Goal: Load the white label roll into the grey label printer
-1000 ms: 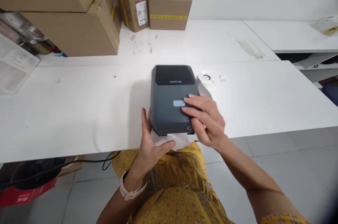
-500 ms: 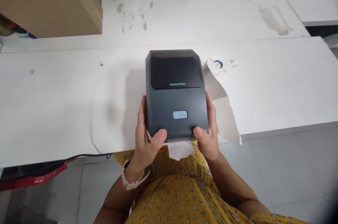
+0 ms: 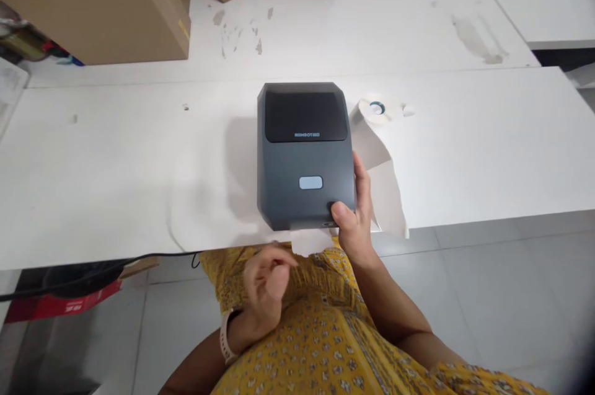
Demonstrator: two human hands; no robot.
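Note:
A dark grey-blue label printer (image 3: 304,162) with a glossy black lid and a pale button is tilted up in the middle of the view. My right hand (image 3: 356,221) grips its right side, thumb on the near edge. White label paper (image 3: 310,242) with a ragged end hangs out of the printer's near side. Below and left of this paper is my left hand (image 3: 267,286), off the printer, fingers loosely bent and nothing visible in it. Behind the printer, to the right, a roll of labels (image 3: 374,110) lies with its strip unrolled towards the table edge.
The white table (image 3: 478,147) bears worn marks. Cardboard boxes (image 3: 134,10) stand at the back left. A black cable (image 3: 153,255) runs along the near edge, above a red box (image 3: 65,306) on the lower left. A small paper scrap (image 3: 407,110) lies beside the roll.
My left hand has let go of the printer's left side and drawn down towards me. The right hand still holds the printer, which appears slightly higher and further left in view.

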